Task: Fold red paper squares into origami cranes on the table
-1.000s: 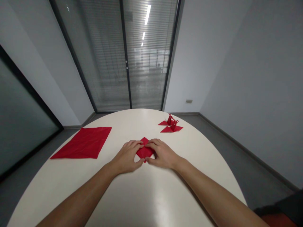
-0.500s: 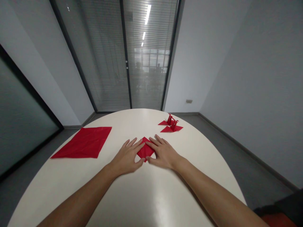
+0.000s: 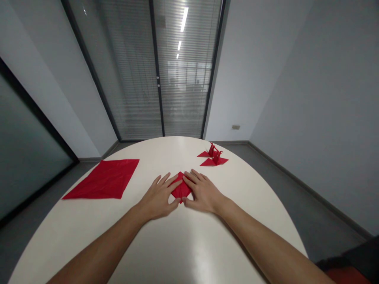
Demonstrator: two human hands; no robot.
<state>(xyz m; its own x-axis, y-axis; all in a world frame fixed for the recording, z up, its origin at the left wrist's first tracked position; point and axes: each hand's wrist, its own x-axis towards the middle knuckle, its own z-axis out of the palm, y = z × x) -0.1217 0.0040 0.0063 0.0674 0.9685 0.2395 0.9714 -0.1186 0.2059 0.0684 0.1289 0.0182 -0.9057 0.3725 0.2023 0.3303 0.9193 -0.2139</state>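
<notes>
A small folded piece of red paper [image 3: 180, 189] lies flat on the white round table [image 3: 177, 244] in front of me. My left hand [image 3: 158, 197] rests on its left side, fingers stretched out flat, pressing the paper down. My right hand [image 3: 203, 193] lies on its right side, also flat with fingers spread, touching the paper's edge. The two hands nearly meet over the paper, and part of it is hidden under the fingers.
A stack of flat red paper sheets [image 3: 103, 183] lies at the left of the table. Two folded red paper cranes [image 3: 213, 156] stand at the far right. Glass doors with blinds [image 3: 166, 79] and grey walls lie beyond the table.
Both hands went from curled, pinching fingers on the red paper to flat, stretched fingers pressing it down. The paper stays in the same spot.
</notes>
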